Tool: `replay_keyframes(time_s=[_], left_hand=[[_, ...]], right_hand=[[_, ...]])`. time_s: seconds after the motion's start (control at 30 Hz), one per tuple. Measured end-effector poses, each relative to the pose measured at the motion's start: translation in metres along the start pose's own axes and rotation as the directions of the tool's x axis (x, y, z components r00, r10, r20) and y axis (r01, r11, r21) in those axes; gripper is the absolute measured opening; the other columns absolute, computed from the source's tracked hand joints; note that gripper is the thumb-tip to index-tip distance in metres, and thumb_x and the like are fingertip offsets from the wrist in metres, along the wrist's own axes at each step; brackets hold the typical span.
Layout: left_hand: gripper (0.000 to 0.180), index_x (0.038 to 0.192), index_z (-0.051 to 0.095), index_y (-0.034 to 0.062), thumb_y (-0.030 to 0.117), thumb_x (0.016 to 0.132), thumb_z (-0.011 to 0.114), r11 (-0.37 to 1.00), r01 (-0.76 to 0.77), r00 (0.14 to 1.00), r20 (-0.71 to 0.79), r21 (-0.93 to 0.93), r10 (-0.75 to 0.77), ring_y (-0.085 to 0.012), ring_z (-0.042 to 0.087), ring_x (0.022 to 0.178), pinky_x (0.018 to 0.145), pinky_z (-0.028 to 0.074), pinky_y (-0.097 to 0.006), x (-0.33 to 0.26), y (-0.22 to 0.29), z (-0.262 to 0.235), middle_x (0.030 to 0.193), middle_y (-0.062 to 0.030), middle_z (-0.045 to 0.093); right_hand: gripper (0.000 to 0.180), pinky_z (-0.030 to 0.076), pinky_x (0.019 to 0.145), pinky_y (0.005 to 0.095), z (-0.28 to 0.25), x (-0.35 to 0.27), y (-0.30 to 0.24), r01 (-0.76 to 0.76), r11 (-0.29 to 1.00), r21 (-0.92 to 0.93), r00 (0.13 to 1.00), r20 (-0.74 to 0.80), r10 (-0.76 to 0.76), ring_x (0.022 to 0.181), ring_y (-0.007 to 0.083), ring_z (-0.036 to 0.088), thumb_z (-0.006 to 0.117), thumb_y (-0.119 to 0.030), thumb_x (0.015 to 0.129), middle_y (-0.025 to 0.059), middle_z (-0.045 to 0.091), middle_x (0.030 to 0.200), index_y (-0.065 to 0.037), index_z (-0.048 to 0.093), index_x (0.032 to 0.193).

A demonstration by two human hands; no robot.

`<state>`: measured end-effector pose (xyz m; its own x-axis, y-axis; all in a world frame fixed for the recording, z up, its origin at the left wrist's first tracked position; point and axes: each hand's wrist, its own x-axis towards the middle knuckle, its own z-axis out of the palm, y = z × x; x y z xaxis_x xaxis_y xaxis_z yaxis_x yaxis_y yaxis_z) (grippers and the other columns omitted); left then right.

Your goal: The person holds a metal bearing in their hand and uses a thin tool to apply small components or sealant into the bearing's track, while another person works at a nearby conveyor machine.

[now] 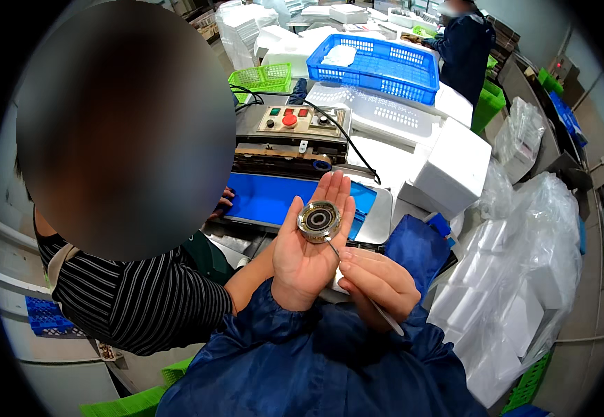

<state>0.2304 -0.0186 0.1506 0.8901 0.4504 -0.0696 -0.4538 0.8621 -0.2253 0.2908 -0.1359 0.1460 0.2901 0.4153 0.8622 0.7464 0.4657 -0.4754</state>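
My blue sleeves (329, 361) nearest. Left hand (309, 247) lying open, palm up, cradling round metal bearing (319, 221) on fingers. Right hand (378, 281) pinching thin metal pick (357, 278), tip touching bearing rim. Am probing; next needing steady, light prying.

At the centre of the frame the left hand (310, 243) lies open, palm up, with a round metal bearing (318, 221) resting on its fingers, while the right hand (378, 281) just below and to the right pinches a thin metal tool (357, 283) whose tip touches the bearing's lower edge. Behind the hands, in the upper middle, sits a sealing machine (295, 142) with a red button and a blue belt (274, 198). A person in a striped top (142, 299) fills the left, a blue basket (378, 66) sits at the top, and clear bags of white boxes (517, 292) pile at the right.
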Motion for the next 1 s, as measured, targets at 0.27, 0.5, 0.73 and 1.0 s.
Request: replay_keyframes(time_s=[0.27,0.5,0.73,1.0], left_hand=[[0.047,0.137,0.030,-0.0021,0.026,0.099,0.032,1.000,0.005,1.000,-0.014,0.022,-0.005,-0.0257,0.028,0.136,0.113,0.025,-0.041,-0.001,-0.005,0.002,0.143,-0.0149,0.034],[0.047,0.139,0.027,-0.0018,0.025,0.100,0.031,1.000,0.000,1.000,0.000,0.021,0.000,-0.0259,0.026,0.137,0.113,0.024,-0.041,-0.001,-0.005,0.001,0.144,-0.0152,0.032],[0.048,0.139,0.026,-0.0027,0.023,0.100,0.031,1.000,-0.005,1.000,0.016,0.008,0.005,-0.0258,0.025,0.137,0.113,0.023,-0.042,0.001,-0.001,0.000,0.144,-0.0154,0.032],[0.049,0.139,0.027,-0.0022,0.028,0.100,0.030,0.992,-0.069,0.997,0.041,0.103,0.065,-0.0255,0.027,0.136,0.113,0.025,-0.041,0.002,-0.001,-0.008,0.144,-0.0149,0.033]], right_hand=[[0.025,0.055,0.072,0.0345,0.000,-0.003,0.003,-0.017,1.000,-0.025,1.000,-0.014,0.017,0.083,0.0298,0.067,0.073,-0.001,0.071,0.0158,0.066,0.091,0.004,0.065,0.094],[0.024,0.055,0.073,0.0354,0.001,0.000,0.005,-0.039,0.999,-0.007,0.999,0.016,0.039,0.083,0.0307,0.067,0.073,0.002,0.070,0.0179,0.066,0.089,0.006,0.065,0.092],[0.028,0.055,0.072,0.0354,-0.003,0.002,0.001,-0.040,0.999,0.006,0.999,0.000,0.040,0.085,0.0309,0.066,0.074,0.004,0.069,0.0164,0.065,0.091,0.007,0.063,0.095],[0.018,0.054,0.075,0.0363,0.006,-0.001,0.000,-0.066,0.997,0.034,0.998,0.007,0.066,0.081,0.0303,0.067,0.071,-0.002,0.074,0.0179,0.067,0.083,0.007,0.065,0.089]])
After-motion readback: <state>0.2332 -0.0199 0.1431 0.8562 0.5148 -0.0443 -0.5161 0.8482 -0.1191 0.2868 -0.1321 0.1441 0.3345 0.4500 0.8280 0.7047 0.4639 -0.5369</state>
